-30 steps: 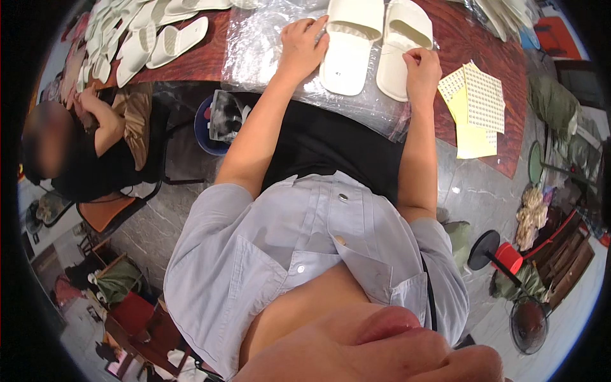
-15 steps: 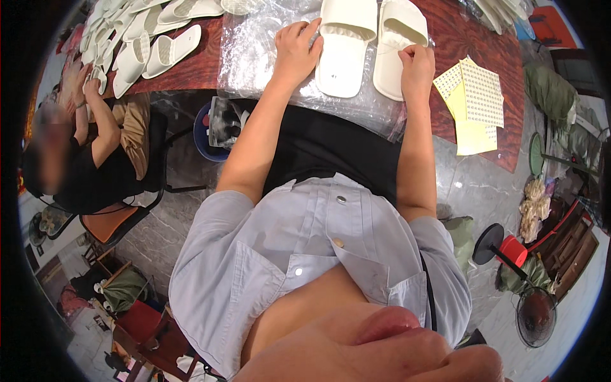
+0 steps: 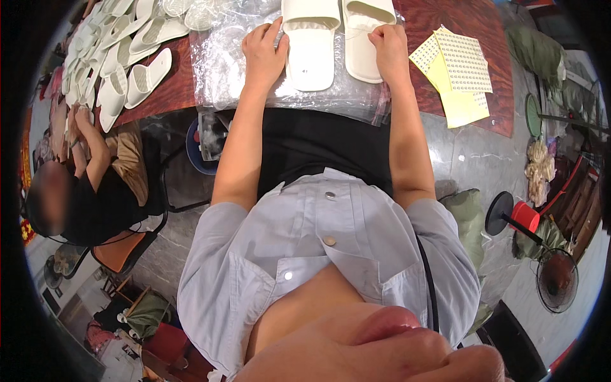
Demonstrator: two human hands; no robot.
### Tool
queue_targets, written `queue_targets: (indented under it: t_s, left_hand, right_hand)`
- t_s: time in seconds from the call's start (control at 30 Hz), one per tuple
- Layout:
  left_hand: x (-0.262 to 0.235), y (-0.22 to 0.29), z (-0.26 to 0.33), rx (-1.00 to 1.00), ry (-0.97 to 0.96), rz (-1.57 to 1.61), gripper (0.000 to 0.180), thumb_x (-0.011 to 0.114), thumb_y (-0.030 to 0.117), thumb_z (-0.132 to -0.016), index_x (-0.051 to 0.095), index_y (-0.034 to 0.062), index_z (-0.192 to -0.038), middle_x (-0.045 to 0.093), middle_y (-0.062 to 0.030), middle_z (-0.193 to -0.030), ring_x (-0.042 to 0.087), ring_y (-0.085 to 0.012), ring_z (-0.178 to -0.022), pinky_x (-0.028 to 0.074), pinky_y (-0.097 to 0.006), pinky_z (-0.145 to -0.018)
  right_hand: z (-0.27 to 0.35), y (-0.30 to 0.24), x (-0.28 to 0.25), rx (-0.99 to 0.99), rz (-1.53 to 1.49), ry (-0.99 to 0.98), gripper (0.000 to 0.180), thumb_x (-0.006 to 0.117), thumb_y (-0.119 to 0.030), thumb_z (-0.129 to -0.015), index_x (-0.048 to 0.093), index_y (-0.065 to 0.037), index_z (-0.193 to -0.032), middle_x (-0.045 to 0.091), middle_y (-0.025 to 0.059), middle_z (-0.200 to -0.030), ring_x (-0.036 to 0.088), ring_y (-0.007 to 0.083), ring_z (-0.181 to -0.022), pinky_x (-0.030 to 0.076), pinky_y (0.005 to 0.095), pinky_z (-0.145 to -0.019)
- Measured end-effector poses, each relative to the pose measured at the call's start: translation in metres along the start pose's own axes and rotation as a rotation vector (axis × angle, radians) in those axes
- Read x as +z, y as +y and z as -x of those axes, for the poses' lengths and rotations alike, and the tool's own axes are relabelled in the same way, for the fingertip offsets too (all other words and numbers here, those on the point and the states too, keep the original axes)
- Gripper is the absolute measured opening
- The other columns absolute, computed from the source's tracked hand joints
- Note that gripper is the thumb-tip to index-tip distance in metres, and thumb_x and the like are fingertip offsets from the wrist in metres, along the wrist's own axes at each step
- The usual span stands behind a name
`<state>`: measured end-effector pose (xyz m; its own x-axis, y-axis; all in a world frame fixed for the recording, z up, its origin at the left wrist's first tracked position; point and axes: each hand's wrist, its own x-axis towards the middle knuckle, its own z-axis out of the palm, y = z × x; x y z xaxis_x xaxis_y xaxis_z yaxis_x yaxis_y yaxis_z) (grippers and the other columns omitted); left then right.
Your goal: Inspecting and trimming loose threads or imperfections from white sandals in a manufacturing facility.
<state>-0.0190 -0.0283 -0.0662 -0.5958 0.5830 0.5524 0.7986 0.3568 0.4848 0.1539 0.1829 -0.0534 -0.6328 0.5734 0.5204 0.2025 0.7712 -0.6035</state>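
Two cream-white open-toe slippers lie side by side on clear plastic bags (image 3: 219, 83) at the table's near edge. The left slipper (image 3: 310, 60) has a small dark mark on its heel. Along its left edge rests my left hand (image 3: 264, 54), fingers spread, the thumb at the sole's side. Over the right slipper (image 3: 364, 58) is my right hand (image 3: 389, 51), its fingertips pinched together above the insole. Whatever the pinch may hold is too small to see. The toe ends of both slippers run out of the picture.
Yellow sticker sheets (image 3: 464, 63) lie on the red-brown table (image 3: 499, 95) to the right. Many loose slippers (image 3: 147, 77) are heaped at the left, where a seated co-worker (image 3: 95, 197) handles some. A blue bin (image 3: 194, 148) stands under the table edge.
The whole view has shifted, so the table and slippers sit farther left and higher in it. My hands keep much the same places beside and over the slippers.
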Motion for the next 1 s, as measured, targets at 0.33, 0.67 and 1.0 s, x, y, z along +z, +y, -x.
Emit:
queue_targets:
  t_s: [0.33, 0.67, 1.0]
  left_hand:
    - [0.003, 0.003, 0.004, 0.035, 0.075, -0.033, 0.04, 0.068, 0.018, -0.085, 0.065, 0.0125, -0.125, 0.064, -0.0122, -0.112, 0.056, -0.0316, -0.11, 0.035, -0.048, -0.103]
    - [0.004, 0.001, 0.003, 0.053, 0.096, -0.045, 0.04, 0.067, 0.02, -0.087, 0.065, 0.0118, -0.126, 0.064, -0.0128, -0.111, 0.057, -0.0323, -0.107, 0.037, -0.048, -0.101]
    - [0.007, -0.001, 0.003, 0.046, 0.111, -0.015, 0.039, 0.068, 0.019, -0.085, 0.066, 0.0145, -0.123, 0.064, -0.0106, -0.11, 0.056, -0.032, -0.108, 0.036, -0.049, -0.101]
  right_hand:
    - [0.016, -0.018, -0.05, 0.459, -0.61, -0.228, 0.011, 0.069, -0.006, -0.087, 0.063, 0.002, -0.093, 0.058, 0.0043, -0.093, 0.054, 0.0117, -0.082, 0.044, 0.0248, -0.073]
    - [0.037, -0.025, -0.045, 0.237, -0.254, -0.311, 0.012, 0.075, -0.007, -0.08, 0.066, 0.0, -0.085, 0.053, 0.0106, -0.097, 0.054, 0.0223, -0.09, 0.045, 0.0331, -0.079]
    - [0.039, -0.031, -0.044, 0.164, -0.145, -0.205, 0.022, 0.079, -0.006, -0.073, 0.065, -0.003, -0.089, 0.055, 0.0079, -0.095, 0.053, 0.0226, -0.086, 0.045, 0.0338, -0.076]
